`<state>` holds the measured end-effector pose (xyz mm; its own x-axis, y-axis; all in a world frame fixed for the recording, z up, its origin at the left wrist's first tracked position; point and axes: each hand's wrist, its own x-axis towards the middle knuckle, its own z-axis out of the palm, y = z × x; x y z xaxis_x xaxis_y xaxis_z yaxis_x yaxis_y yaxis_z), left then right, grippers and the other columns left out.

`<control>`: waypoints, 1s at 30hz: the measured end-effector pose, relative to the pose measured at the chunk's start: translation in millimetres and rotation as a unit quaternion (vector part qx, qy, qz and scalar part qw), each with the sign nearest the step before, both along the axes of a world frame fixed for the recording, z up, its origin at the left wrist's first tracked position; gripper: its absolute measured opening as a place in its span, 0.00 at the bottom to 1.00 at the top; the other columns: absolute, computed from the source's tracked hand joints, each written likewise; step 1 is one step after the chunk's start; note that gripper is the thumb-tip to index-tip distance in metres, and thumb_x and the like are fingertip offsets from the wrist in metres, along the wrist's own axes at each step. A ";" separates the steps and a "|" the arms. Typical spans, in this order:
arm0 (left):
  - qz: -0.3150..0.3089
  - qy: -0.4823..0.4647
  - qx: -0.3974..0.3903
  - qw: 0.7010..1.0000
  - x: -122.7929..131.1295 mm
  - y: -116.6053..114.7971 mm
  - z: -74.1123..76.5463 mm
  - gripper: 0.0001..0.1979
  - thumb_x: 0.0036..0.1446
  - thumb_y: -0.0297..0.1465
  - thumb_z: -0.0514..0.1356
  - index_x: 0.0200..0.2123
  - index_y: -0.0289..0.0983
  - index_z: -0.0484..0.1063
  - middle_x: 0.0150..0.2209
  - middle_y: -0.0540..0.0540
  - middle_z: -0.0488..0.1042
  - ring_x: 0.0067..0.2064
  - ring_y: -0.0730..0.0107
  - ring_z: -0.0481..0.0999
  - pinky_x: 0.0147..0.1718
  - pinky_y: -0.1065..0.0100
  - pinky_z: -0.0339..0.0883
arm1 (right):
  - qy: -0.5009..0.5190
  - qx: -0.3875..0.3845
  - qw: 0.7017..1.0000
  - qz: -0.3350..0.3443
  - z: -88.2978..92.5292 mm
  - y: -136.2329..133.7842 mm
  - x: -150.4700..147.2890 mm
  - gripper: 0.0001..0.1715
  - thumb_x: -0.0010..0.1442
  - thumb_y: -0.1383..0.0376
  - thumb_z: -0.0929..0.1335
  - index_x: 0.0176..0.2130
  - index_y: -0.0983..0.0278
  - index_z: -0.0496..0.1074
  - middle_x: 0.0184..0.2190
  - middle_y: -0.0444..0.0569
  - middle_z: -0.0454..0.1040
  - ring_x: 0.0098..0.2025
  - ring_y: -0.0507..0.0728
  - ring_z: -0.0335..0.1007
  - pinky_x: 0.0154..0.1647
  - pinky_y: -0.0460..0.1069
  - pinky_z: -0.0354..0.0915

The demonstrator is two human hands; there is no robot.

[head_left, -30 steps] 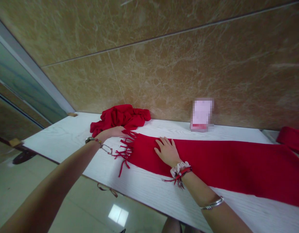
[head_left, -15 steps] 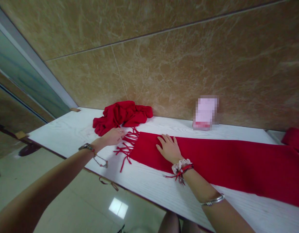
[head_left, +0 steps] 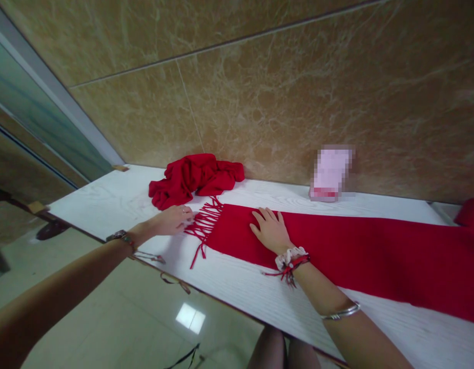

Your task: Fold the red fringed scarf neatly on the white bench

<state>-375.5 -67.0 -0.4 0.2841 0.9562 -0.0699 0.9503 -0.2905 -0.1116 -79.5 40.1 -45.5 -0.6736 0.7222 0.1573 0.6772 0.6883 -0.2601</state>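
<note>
A red scarf [head_left: 336, 251] lies stretched out along the white tabletop, its fringed end towards the left. My right hand [head_left: 271, 230] rests flat on the scarf near that end, palm down with the fingers spread. At the fringe [head_left: 208, 220], my left hand [head_left: 173, 220] has its fingers drawn together on the strand tips. Several strands run straight towards those fingers, while a few lower ones hang loose on the table. Behind my left hand sits a crumpled red cloth [head_left: 194, 179].
A pale pink, blurred-out object [head_left: 331, 171] stands against the brown marbled wall [head_left: 260, 97]. Another red bundle [head_left: 469, 215] is at the right edge. The white table [head_left: 94, 202] is narrow, with its front edge close to my legs.
My left hand has shifted slightly left and lower along the fringe, whose strands now lie straighter. My right hand stays in place on the scarf. The view has tilted a little.
</note>
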 end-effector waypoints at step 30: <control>-0.156 0.085 0.000 0.984 2.1 -23.7 3.7 0.10 0.52 0.24 0.50 0.33 0.38 0.70 0.36 0.46 0.73 0.39 0.68 0.69 0.41 0.67 0.61 | 0.002 0.007 1.000 -0.002 -1.3 0.4 -0.3 0.25 0.61 0.59 0.57 0.55 0.64 0.61 0.58 0.55 0.57 0.60 0.63 0.49 0.57 0.63 0.46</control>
<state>-373.4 -90.7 3.3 0.5477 0.8246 -0.1413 0.7829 -0.5647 -0.2611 -79.8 40.5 -46.8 -0.6701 0.7226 0.1698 0.6793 0.6891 -0.2523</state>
